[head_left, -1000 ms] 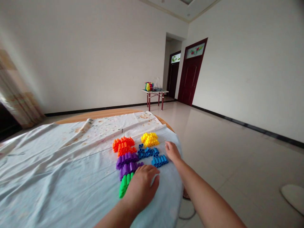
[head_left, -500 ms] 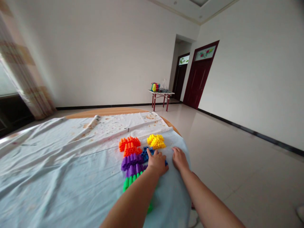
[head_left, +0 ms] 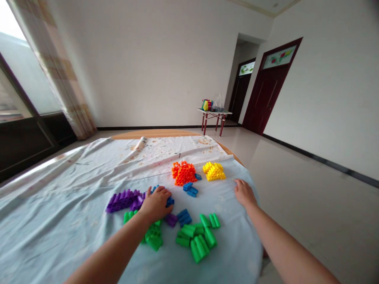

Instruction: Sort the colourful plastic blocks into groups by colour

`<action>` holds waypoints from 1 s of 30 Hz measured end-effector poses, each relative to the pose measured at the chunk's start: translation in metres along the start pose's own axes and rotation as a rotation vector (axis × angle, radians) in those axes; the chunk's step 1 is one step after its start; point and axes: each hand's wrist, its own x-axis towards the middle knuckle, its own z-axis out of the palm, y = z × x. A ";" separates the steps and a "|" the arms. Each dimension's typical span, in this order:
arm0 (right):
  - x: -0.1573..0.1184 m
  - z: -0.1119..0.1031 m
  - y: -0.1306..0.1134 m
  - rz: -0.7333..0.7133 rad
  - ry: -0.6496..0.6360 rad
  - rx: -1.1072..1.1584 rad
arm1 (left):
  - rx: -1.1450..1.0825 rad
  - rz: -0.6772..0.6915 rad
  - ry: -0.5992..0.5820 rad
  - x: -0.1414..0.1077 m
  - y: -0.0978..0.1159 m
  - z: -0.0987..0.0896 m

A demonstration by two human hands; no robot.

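Observation:
My left hand (head_left: 156, 203) lies over several blue plastic tube blocks (head_left: 169, 201), its fingers curled down on them and hiding part of them. Purple tube blocks (head_left: 122, 200) spread to its left, and a green cluster (head_left: 154, 236) sits below, partly behind my forearm. Loose green tube blocks (head_left: 199, 244) are scattered to the right of that cluster. My right hand (head_left: 245, 192) rests on the cloth near the table's right edge, fingers loosely apart and holding nothing.
Farther back are an orange tube pile (head_left: 184, 173) and a yellow one (head_left: 214, 171), with small blue pieces (head_left: 191, 190) before the orange pile. A wrinkled cloth (head_left: 74, 197) covers the round table. A small table (head_left: 214, 112) with bags stands near the doors.
My left hand has swept left with blue blocks under it. The stacked purple and green rows have broken apart and scattered. My right hand stays by the edge; the view has shifted.

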 end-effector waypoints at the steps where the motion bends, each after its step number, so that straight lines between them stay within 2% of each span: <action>1: 0.000 0.000 0.000 0.001 0.000 -0.004 | 0.003 -0.017 0.006 -0.008 -0.016 -0.002; 5: -0.001 0.000 -0.001 0.003 0.001 -0.020 | 0.032 -0.128 0.037 -0.039 -0.079 -0.016; 7: 0.000 0.001 0.001 0.003 0.003 -0.029 | 0.047 -0.203 0.058 -0.049 -0.101 -0.023; 9: 0.000 0.003 0.002 0.000 0.008 -0.041 | 0.053 -0.265 0.075 -0.052 -0.104 -0.027; 10: 0.000 0.004 0.003 -0.004 0.010 -0.045 | 0.051 -0.279 0.081 -0.051 -0.097 -0.027; 12: 0.001 0.006 0.003 -0.012 0.012 -0.049 | 0.031 -0.241 0.095 -0.045 -0.062 -0.024; 14: 0.001 0.006 0.003 -0.010 0.011 -0.046 | -0.007 -0.120 0.090 -0.038 -0.005 -0.015; 15: 0.001 0.005 0.002 -0.004 0.010 -0.040 | -0.041 -0.022 0.077 -0.036 0.027 -0.008; 18: 0.001 0.003 0.001 0.008 0.007 -0.026 | -0.260 0.397 -0.030 -0.034 0.118 0.009; 20: 0.001 0.001 0.000 0.008 0.003 -0.029 | -0.283 0.507 -0.089 -0.036 0.153 0.016; 21: 0.001 0.001 0.000 0.008 0.001 -0.032 | -0.264 0.531 -0.117 -0.038 0.161 0.016; 22: 0.001 0.000 -0.001 0.012 0.000 -0.034 | -0.247 0.531 -0.141 -0.040 0.163 0.015; 24: 0.001 0.000 -0.001 0.024 -0.002 -0.037 | -0.221 0.493 -0.174 -0.043 0.150 0.010; 27: 0.000 -0.003 -0.003 0.041 -0.006 -0.034 | -0.209 0.400 -0.171 -0.050 0.113 0.001; 30: 0.000 -0.006 -0.005 0.047 -0.015 -0.023 | -0.155 0.238 -0.137 -0.060 0.073 -0.005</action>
